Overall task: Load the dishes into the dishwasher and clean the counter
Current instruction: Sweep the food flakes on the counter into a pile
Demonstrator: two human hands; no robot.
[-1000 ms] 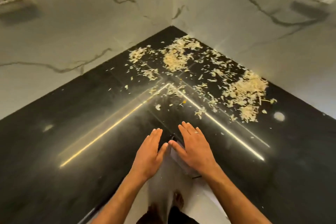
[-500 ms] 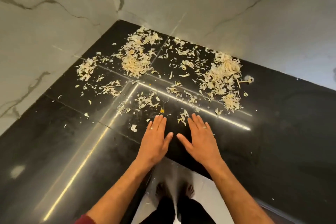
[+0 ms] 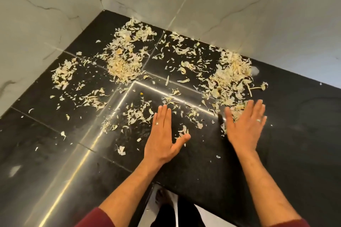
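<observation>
Left hand (image 3: 162, 134) lies flat, fingers straight and together, thumb spread, palm down on the black counter (image 3: 287, 134). Right hand (image 3: 245, 125) is also flat and open, fingers slightly blurred, its fingertips at the near edge of a heap of pale peel scraps (image 3: 230, 79). More scraps lie between both hands and beyond them, toward the marble wall (image 3: 239, 5) corner; another pile (image 3: 123, 64) sits ahead-left of the left hand

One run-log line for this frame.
phase: clearing | both hands flat, open: left hand, right hand | pale dry peel scraps scattered | glossy black stone counter
</observation>
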